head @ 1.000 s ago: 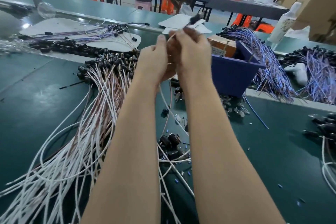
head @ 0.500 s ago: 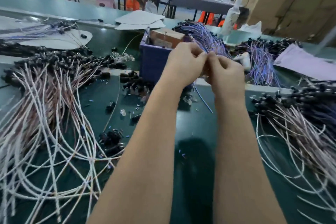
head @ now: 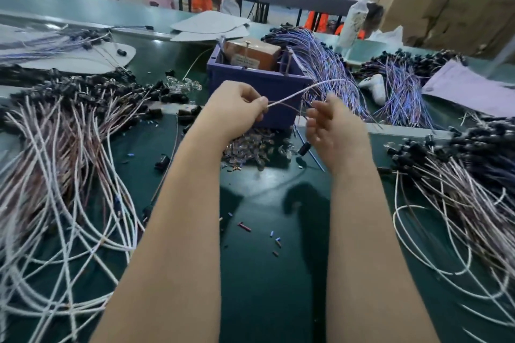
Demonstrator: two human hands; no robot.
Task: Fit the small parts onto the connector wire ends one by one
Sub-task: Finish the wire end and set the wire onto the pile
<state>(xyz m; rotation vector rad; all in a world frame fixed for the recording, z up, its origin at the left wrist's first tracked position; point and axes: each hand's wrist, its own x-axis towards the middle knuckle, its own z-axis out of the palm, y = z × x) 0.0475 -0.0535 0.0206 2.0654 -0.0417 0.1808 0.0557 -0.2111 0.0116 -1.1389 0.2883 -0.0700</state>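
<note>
The left hand is closed in a pinch: thumb and fingers hold one end of a thin white wire. From the pinch the wire rises toward 2 o'clock and bends over in front of the blue box. The right hand is at 3 o'clock of the left one, a little apart. Its fingers are loosely curled and blurred, so I cannot tell if it holds anything. Both hands are above the green counter. A pile of small parts lies on the counter under them. At 9 o'clock lies a big bundle of white wires with black ends, at 3 o'clock a second bundle, and at 1 o'clock purple wires.
</note>
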